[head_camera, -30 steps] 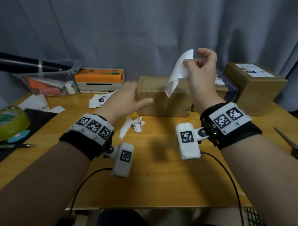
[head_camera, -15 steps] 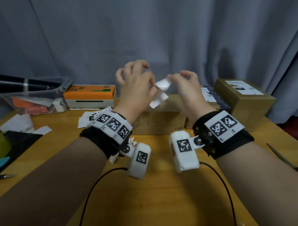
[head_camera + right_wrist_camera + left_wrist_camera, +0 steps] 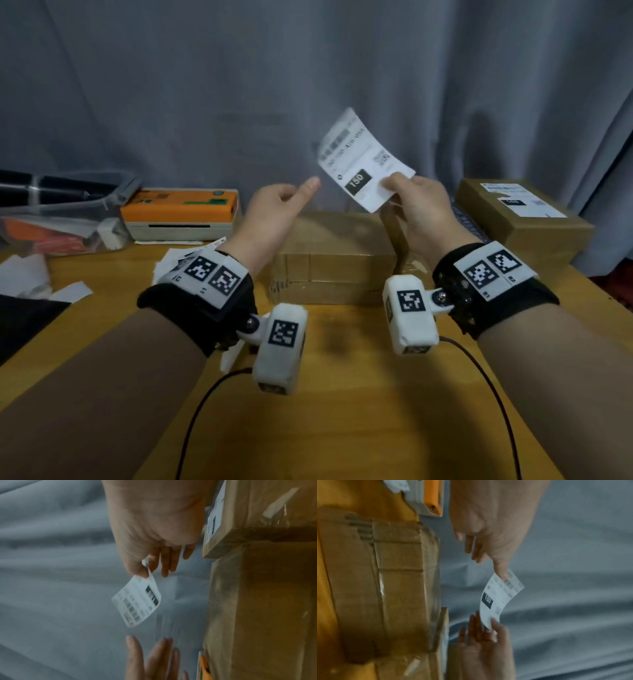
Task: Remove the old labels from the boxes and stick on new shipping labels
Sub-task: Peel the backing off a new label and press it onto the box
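White label (image 3: 364, 169) now hangs flat and printed side toward the head camera, pinched at its lower corner by the right hand (image 3: 419, 205). Half a second ago both hands worked a curled scrap of paper between them; now the left hand (image 3: 274, 209) has let go and hovers just beside the label, fingers (image 3: 310, 185) loosely spread and holding nothing. That likely means the backing is off and the label is ready to stick. Both hands are raised above the plain box (image 3: 334, 257) at the desk's (image 3: 342, 411) middle, wrists level. A second box (image 3: 524, 219), already labelled, stands to the right; an orange printer (image 3: 180, 212) sits left.
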